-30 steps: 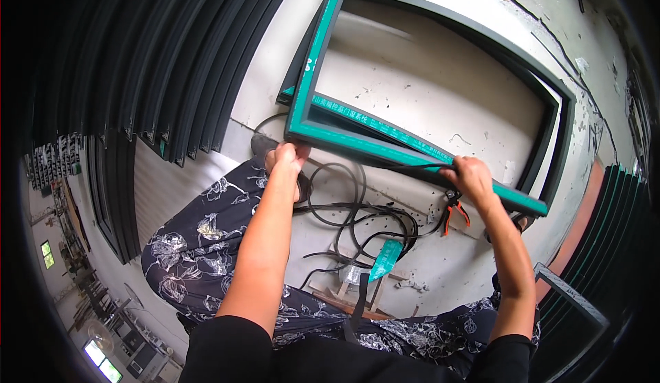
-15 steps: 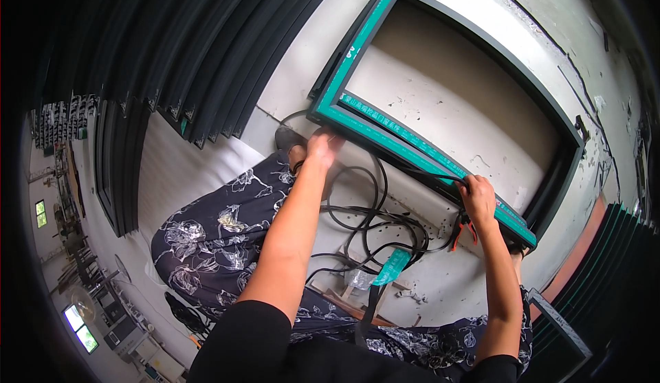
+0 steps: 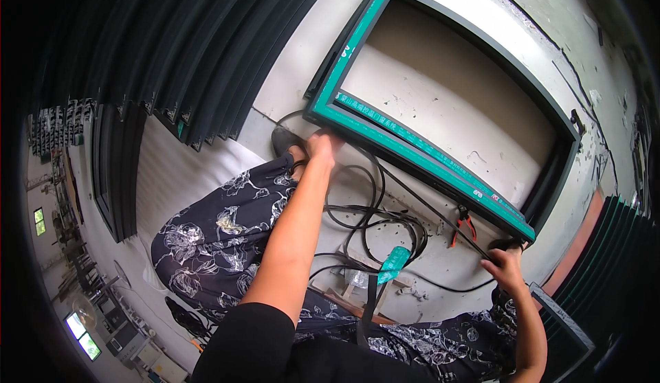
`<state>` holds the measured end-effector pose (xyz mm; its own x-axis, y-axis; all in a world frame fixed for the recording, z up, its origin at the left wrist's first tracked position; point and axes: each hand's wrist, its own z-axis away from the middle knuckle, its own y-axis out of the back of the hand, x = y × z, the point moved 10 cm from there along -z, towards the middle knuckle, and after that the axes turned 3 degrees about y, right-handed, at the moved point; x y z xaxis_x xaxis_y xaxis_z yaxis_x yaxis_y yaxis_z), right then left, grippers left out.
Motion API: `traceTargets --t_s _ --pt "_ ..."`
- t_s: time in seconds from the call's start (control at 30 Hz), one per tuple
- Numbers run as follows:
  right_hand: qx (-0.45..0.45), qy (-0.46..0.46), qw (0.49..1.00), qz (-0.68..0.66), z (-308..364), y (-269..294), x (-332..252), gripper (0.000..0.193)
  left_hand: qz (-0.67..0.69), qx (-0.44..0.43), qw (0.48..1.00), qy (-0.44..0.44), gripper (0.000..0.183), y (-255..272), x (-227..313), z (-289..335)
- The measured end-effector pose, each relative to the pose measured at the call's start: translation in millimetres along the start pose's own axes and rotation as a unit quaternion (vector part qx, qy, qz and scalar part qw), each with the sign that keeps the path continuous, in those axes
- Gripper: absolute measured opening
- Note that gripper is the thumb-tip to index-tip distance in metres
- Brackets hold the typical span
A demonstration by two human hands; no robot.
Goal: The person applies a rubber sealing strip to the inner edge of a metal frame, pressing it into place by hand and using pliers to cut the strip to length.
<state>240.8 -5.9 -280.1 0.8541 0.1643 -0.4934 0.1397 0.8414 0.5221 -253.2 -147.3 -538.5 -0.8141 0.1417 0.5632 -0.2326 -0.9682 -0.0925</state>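
A dark rectangular window frame (image 3: 485,43), faced with green protective film along its near and left sides, lies in front of me. My left hand (image 3: 322,147) is at the frame's near left corner; its fingers are blurred and partly hidden. From near that corner a black sealing strip (image 3: 426,203) stretches down to the right, below the frame's near edge. My right hand (image 3: 507,271) grips this strip near the frame's right corner. More of the strip lies in loose loops on the floor between my legs.
Red-handled pliers (image 3: 463,229) rest beside the frame's near edge. A green piece of film (image 3: 393,265) lies on the coils. Stacked dark frames (image 3: 227,46) rise at the left, and more dark profiles (image 3: 605,245) stand at the right. My foot (image 3: 285,139) is close to the left corner.
My right hand has moved down and to the right, away from the frame's edge, drawing the strip out straighter. My left hand stays near the same corner.
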Motion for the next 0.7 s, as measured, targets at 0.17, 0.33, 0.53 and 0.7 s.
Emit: traceTargets --t_s 0.17,0.33,0.53,0.7 --pt "0.137 -0.040 0.983 -0.119 45.0 87.2 56.9 0.020 0.022 0.031 0.999 0.005 0.026 -3.9 1.9 7.0" --pt "0.224 -0.112 0.942 -0.223 100.0 157.4 104.1 0.017 0.050 -0.007 0.998 0.048 0.023 -6.7 0.3 8.3" --pt "0.265 -0.117 0.956 -0.051 125.7 155.4 178.6 0.012 0.047 -0.077 0.994 0.068 0.024 -25.2 -7.0 20.4" --pt "0.227 -0.140 0.962 0.063 98.1 142.1 154.7 0.015 -0.031 0.002 0.999 0.026 0.022 -7.5 -0.7 16.4"
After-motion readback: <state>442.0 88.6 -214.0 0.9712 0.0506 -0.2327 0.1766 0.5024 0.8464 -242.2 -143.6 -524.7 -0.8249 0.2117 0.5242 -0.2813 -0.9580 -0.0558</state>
